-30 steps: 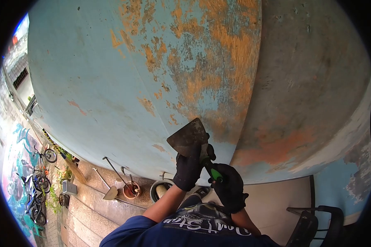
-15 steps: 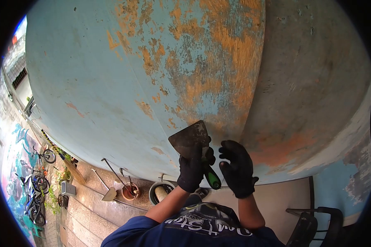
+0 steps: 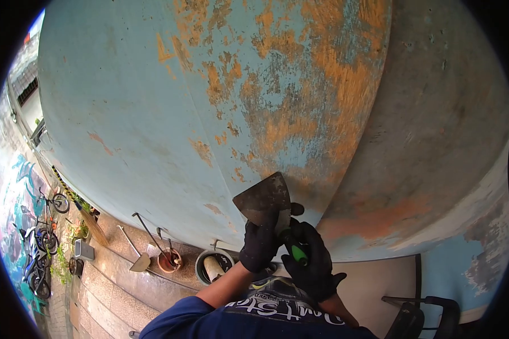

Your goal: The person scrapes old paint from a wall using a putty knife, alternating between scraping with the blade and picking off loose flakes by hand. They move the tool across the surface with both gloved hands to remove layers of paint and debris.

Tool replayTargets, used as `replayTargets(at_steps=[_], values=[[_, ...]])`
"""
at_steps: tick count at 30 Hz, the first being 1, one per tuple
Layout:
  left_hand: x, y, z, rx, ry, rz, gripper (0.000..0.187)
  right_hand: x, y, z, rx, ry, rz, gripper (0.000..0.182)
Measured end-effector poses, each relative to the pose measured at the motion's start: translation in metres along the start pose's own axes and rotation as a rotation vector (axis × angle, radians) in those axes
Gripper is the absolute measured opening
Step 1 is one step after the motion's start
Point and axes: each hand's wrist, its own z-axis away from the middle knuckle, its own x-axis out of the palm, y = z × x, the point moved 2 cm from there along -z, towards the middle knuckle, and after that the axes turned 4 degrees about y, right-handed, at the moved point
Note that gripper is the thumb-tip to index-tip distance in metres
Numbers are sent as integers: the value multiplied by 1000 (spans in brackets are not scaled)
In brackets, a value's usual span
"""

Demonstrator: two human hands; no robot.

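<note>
A wide scraper [image 3: 264,198] with a worn, dark metal blade and a green and black handle is held in front of the wall. My left hand [image 3: 260,243], in a black glove, grips it near the base of the blade. The black-gloved right hand [image 3: 312,263] is at the green handle, its fingers curled around it. Behind the blade rises a light blue wall [image 3: 136,113] with peeled orange and grey patches; the blade's top edge is close to it, and contact cannot be made out.
A grey wall section [image 3: 435,113] stands at the right. Lower left are a terracotta pot [image 3: 169,268], a bucket [image 3: 201,273], a dustpan [image 3: 141,263], a broom [image 3: 94,226] and parked motorbikes [image 3: 38,254]. A black metal chair [image 3: 449,311] is at the lower right.
My right hand has moved left and down onto the scraper's handle, where before it was open beside it. The view has shifted slightly.
</note>
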Motion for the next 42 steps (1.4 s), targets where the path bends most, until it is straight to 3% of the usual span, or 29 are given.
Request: replayTargets(at_steps=[2, 8, 11, 17, 21, 36, 38, 42], values=[[5, 4, -2, 7, -66, 15, 46, -6, -5, 0, -127, 96, 43, 79], [10, 3, -2, 5, -73, -93, 57, -14, -21, 6, 65, 42, 10, 74], [10, -3, -1, 14, -31, -163, 61, -14, -15, 12, -6, 47, 39, 75], [15, -3, 2, 5, 121, -27, 57, -14, -22, 7, -347, 139, 174, 70], [21, 1, -1, 73, 226, -41, 53, -7, -23, 2, -219, 31, 61, 67], [-7, -18, -15, 80, 191, -76, 48, 18, -6, 5, -270, 94, 35, 67], [-3, -10, -14, 57, 149, -75, 40, 17, -8, 2, -321, 145, 19, 66], [2, 3, -22, 147, 81, -198, 49, 14, -18, -13, -355, 149, 82, 65]])
